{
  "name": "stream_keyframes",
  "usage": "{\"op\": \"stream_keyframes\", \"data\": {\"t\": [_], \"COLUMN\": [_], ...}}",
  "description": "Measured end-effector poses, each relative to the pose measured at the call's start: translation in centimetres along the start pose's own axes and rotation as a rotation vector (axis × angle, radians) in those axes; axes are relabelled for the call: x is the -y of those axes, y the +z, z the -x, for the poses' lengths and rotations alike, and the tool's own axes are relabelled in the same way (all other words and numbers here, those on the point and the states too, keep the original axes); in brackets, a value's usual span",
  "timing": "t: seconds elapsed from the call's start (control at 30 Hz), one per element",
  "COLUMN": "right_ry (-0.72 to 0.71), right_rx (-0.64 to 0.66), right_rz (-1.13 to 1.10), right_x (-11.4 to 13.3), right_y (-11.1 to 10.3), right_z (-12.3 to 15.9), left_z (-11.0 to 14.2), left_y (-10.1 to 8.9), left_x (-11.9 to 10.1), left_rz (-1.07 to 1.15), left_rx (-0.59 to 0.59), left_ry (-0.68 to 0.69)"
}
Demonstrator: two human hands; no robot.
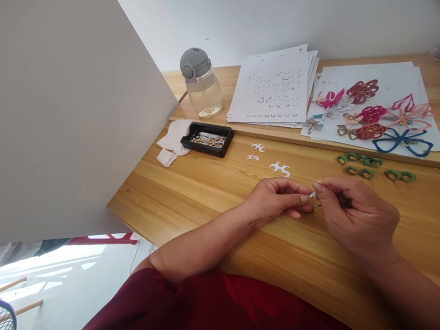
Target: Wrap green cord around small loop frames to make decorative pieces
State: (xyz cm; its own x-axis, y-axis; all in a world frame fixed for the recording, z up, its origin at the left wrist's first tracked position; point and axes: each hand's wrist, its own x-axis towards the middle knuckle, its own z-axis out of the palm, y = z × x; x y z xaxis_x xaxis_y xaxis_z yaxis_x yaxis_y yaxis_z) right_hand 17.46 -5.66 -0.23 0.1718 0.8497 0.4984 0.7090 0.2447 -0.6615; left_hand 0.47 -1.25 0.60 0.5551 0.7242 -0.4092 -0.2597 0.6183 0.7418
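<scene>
Left hand (274, 201) and right hand (359, 217) pinch a curved white piece (312, 195) over grained wood (199, 197).

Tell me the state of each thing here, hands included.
Left hand: pinching a small white piece
Right hand: pinching the same piece
Bottle: upright, capped
Black tray: open, holding small bits
White crescents: lying loose
Green loops: lying loose
Flower shapes: lying on paper
Patterned sheets: stacked
Tissue: crumpled
</scene>
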Motion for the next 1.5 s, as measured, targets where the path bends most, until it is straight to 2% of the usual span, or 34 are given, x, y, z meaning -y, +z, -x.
{"op": "stream_keyframes", "data": {"t": [0.17, 0.5, 0.77, 1.07, 1.4, 1.5], "right_ry": [0.010, -0.035, -0.035, -0.116, -0.096, -0.131], "right_rx": [0.004, -0.010, -0.024, -0.022, 0.012, -0.027], "right_rz": [0.008, 0.027, 0.035, 0.071, 0.093, 0.082], "right_x": [0.0, -0.4, -0.3, -0.4, -0.1, -0.1], "right_y": [0.0, -0.1, 0.0, 0.0, -0.1, 0.1], "right_z": [0.1, 0.0, -0.1, -0.2, 0.0, -0.1], "left_z": [-0.1, -0.1, 0.1, 0.0, 0.0, 0.1], "left_y": [0.1, -0.3, -0.2, 0.5, 0.7, 0.9], "left_x": [0.1, 0.2, 0.0, -0.2, 0.2, 0.2], "left_rz": [0.072, 0.072, -0.007, 0.073, 0.074, 0.066], "left_rx": [0.010, 0.042, 0.006, -0.023, -0.069, -0.086], "left_ry": [-0.005, -0.016, -0.050, -0.042, -0.028, -0.020]}}
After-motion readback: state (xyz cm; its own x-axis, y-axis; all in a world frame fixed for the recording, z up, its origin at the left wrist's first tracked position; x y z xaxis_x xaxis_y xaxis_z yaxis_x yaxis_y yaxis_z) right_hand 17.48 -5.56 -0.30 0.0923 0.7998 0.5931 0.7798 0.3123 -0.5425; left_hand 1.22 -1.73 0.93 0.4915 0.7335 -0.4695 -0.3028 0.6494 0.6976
